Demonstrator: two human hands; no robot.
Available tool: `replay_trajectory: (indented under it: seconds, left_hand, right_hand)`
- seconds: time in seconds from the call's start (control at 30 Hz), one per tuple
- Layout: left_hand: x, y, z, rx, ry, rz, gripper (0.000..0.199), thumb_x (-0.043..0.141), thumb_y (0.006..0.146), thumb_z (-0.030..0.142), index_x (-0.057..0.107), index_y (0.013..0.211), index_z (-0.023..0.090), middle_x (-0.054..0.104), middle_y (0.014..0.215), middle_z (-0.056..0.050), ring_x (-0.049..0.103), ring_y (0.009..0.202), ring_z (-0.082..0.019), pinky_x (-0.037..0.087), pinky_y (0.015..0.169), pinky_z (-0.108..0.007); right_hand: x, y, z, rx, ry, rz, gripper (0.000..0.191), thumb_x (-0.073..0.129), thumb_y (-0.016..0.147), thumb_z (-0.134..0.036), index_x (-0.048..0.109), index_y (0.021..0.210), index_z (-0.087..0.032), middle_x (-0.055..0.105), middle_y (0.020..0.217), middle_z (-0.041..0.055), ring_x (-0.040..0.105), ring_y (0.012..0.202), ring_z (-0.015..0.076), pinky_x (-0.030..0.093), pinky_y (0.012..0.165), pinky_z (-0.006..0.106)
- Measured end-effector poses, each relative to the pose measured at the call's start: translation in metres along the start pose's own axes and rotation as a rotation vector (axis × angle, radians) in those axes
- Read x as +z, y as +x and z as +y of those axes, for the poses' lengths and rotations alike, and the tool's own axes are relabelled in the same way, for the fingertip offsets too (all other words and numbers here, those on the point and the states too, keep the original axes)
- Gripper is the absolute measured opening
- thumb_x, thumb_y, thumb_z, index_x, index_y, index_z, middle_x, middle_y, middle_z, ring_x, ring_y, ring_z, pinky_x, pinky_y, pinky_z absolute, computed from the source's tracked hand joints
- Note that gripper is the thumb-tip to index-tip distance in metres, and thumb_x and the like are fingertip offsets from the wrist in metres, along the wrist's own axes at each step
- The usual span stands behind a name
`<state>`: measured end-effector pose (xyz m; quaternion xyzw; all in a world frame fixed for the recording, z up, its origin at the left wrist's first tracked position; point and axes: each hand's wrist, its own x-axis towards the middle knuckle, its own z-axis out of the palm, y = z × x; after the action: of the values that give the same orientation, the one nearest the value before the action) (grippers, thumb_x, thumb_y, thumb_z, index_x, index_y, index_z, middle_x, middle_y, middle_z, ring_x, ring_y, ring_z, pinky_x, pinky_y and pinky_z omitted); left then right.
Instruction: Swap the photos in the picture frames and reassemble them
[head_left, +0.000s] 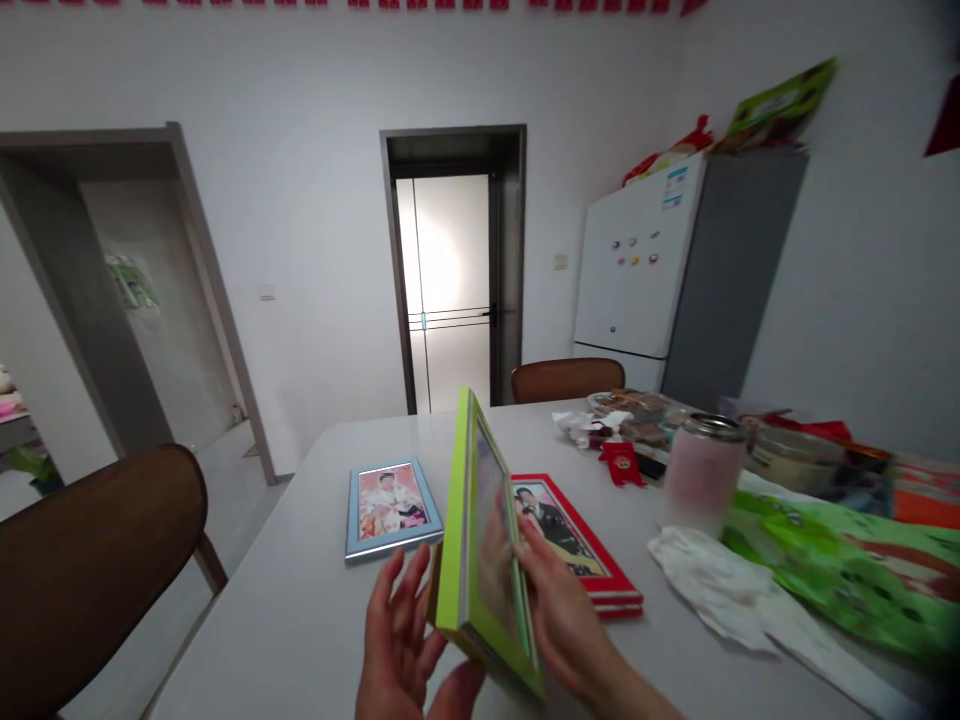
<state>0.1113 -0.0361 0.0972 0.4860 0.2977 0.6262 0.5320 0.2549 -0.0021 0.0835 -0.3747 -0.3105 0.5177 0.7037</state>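
Note:
A lime-green picture frame stands nearly edge-on above the white table, its glazed front turned to the right. My right hand grips its right side, the fingers over the front. My left hand is at the lower left of the frame, palm up with fingers apart, beside its back; whether it touches is hard to tell. A light-blue frame with a photo lies flat to the left. Red frames, stacked, lie on the right, partly hidden by the green one.
On the table's right are a pink jar, crumpled white tissue, a green bag, a red packet and several food containers. Brown chairs stand at the left and far side.

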Motion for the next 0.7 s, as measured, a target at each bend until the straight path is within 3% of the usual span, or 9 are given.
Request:
replay_trajectory:
  seconds: [0.13,0.23,0.37,0.57,0.7]
  left_hand:
    - [0.023,0.023,-0.024,-0.104,-0.059,-0.189,0.058,0.064,0.063,0.025,0.041,0.116,0.020,0.049,0.121,-0.010,0.048,0.108,-0.023,0.044,0.084,-0.028]
    - [0.035,0.037,-0.060,-0.108,0.147,-0.224,0.051,0.051,0.069,0.016,0.039,0.118,0.014,0.050,0.120,-0.012,0.049,0.107,-0.020,0.043,0.086,-0.028]
    - [0.041,0.046,-0.093,-0.056,0.452,-0.258,0.046,0.045,0.069,0.008,0.044,0.114,0.014,0.055,0.115,-0.009,0.052,0.103,-0.017,0.041,0.088,-0.029]
    - [0.029,0.051,-0.099,-0.026,0.743,-0.305,0.045,0.048,0.070,0.014,0.044,0.114,0.012,0.054,0.116,-0.011,0.051,0.105,-0.019,0.040,0.089,-0.033]
    - [-0.005,0.080,-0.093,0.041,0.992,-0.282,0.047,0.045,0.074,0.022,0.038,0.119,0.010,0.040,0.128,-0.014,0.035,0.119,-0.022,0.027,0.098,-0.038]
  right_hand:
    - [-0.060,0.052,-0.043,-0.022,-0.636,0.096,0.045,0.046,0.070,-0.029,0.047,0.114,-0.021,0.067,0.088,0.0029,0.062,0.067,0.0164,0.049,0.058,0.027]
    - [-0.096,0.081,-0.053,-0.055,-0.826,0.188,0.041,0.050,0.066,-0.025,0.055,0.106,-0.017,0.067,0.086,0.0060,0.062,0.068,0.0176,0.048,0.057,0.026]
    - [-0.123,0.096,-0.046,-0.107,-1.010,0.293,0.036,0.054,0.062,-0.025,0.062,0.095,-0.015,0.067,0.086,0.0088,0.061,0.072,0.0198,0.045,0.062,0.027]
    - [-0.136,0.102,-0.040,-0.135,-1.209,0.344,0.032,0.052,0.061,-0.021,0.064,0.090,-0.015,0.066,0.090,0.0102,0.059,0.083,0.0225,0.042,0.075,0.030]
    - [-0.104,0.087,-0.043,-0.207,-1.254,0.310,0.039,0.050,0.065,-0.024,0.059,0.101,-0.014,0.061,0.103,0.0125,0.056,0.093,0.0243,0.039,0.082,0.035]
